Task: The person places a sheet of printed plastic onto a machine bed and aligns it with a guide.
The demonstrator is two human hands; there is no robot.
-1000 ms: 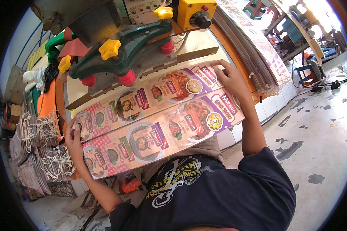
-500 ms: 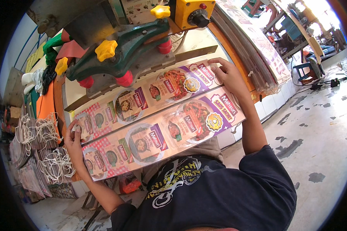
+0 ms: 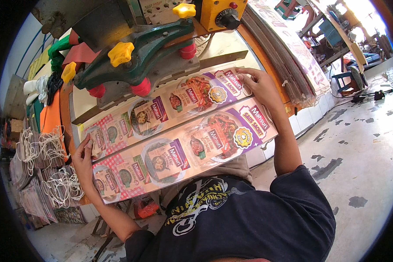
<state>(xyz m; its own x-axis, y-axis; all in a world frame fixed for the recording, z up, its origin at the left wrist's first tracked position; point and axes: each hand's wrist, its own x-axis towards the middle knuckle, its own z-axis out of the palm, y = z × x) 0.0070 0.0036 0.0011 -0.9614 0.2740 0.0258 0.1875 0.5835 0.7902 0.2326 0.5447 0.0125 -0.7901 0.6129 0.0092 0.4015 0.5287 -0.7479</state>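
Observation:
A glossy printed plastic sheet [image 3: 170,163] with food pictures lies across the worktable's front edge, its near part reaching toward my body. A dark line runs along its middle between two similar printed strips. My left hand [image 3: 83,163] is closed on the sheet's left end, thumb on top. At the far right corner, my right hand [image 3: 260,87] pinches the edge between thumb and fingers. Just beyond the sheet stands a press with a dark green cast arm [image 3: 137,63], yellow star knobs [image 3: 121,54] and red round pads [image 3: 140,87]. A metal bar [image 3: 225,60] runs along the sheet's far side.
A yellow control box [image 3: 220,16] with a black dial stands behind the press. To the right lies a stack of printed sheets [image 3: 288,56]. Bundles tied with white cord [image 3: 63,187] are piled at the left. Cables and a blue stool [image 3: 343,82] are on the floor.
My left fingers have shifted slightly up along the sheet's left end. The sheet and my right hand stay almost where they were.

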